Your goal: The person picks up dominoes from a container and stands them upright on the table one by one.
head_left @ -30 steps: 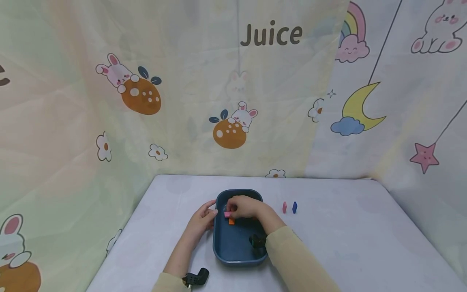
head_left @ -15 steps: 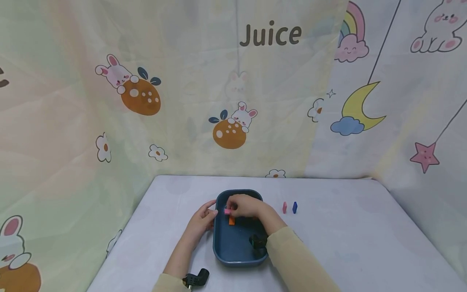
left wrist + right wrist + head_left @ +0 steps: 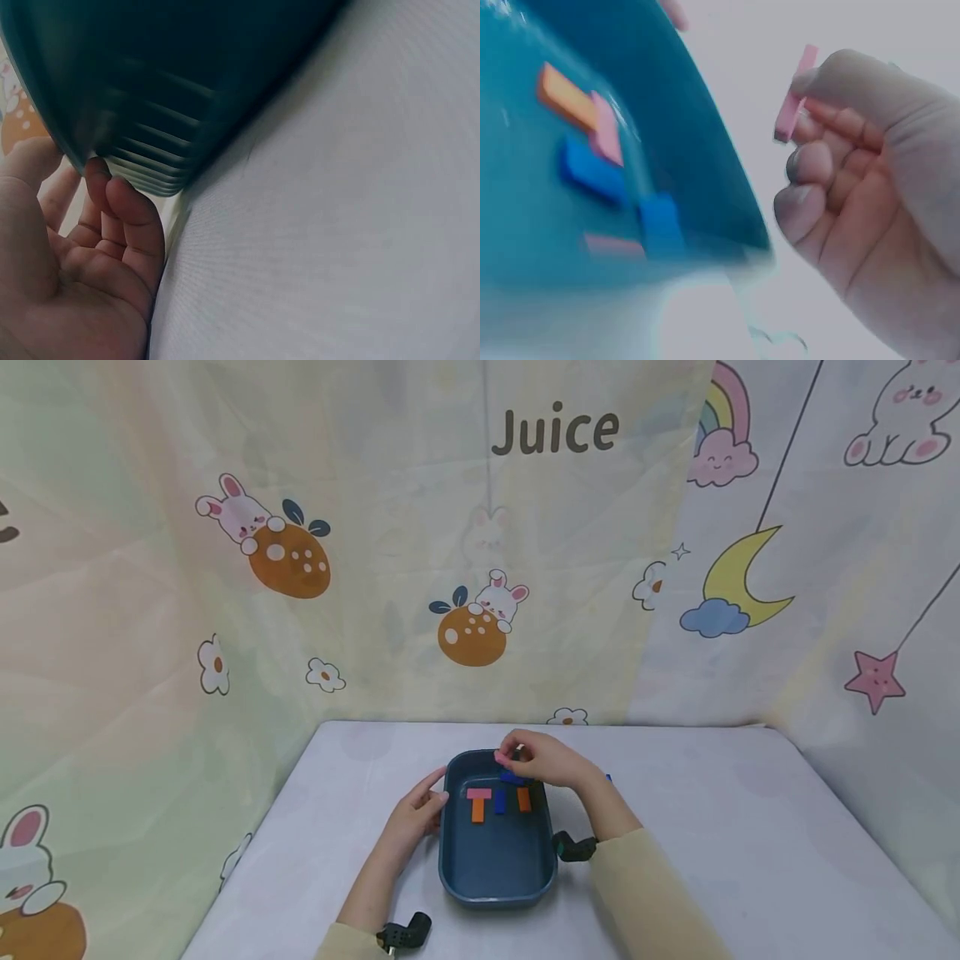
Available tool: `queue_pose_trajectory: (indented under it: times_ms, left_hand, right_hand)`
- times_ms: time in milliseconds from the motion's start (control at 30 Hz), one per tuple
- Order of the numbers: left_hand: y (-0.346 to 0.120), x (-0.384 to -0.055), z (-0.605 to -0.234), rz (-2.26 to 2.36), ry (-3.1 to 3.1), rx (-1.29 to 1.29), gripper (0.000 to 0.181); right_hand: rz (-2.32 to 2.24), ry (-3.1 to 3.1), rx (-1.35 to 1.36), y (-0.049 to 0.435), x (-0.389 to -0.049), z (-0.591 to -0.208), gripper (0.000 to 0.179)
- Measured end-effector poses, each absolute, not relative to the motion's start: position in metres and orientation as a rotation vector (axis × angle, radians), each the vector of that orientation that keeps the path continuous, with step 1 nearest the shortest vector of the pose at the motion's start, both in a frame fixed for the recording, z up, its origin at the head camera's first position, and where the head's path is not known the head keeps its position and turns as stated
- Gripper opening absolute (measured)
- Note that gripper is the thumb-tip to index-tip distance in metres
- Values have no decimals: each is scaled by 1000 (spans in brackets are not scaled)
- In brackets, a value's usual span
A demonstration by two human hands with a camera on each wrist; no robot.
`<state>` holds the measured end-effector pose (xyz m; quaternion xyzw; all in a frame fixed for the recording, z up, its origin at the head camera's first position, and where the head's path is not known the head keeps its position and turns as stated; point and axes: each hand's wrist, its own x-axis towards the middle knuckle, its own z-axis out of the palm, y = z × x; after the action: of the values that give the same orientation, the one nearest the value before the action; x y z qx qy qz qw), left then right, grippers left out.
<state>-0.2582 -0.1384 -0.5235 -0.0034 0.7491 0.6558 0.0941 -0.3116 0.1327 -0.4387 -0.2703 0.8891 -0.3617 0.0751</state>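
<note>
My left hand (image 3: 417, 810) holds the left rim of a dark blue tray (image 3: 497, 893), thumb at the rim, fingers curled by its outer wall in the left wrist view. With thumb and fingertips, my right hand (image 3: 551, 760) pinches a small pink block (image 3: 798, 94) over the tray's far right corner. Inside the tray, a pink block (image 3: 478, 793) lies crosswise against the end of an orange block (image 3: 477, 812), forming a T. To its right are a blue block (image 3: 499, 802) and another orange block (image 3: 524, 800). A further blue block (image 3: 513, 777) lies crosswise behind them, partly hidden by the right hand.
On the white table (image 3: 720, 827), a blue block (image 3: 609, 777) shows only its tip beyond the right wrist. A printed cloth (image 3: 390, 610) hangs behind the table. Each wrist wears a black camera, the right one (image 3: 574, 847) beside the tray's right edge.
My right hand has left the pink block at the orange one and moved right, now pinching another pink block. The standing pink block is no longer visible on the table. My left hand stays put.
</note>
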Motion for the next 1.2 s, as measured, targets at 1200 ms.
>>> queue_pose_trajectory:
  times_ms: [1200]
  left_hand:
    - [-136,-255,-520,1942,2259,-26,40]
  right_hand:
    - [-1273,2819,-155,315,-279,-506,37]
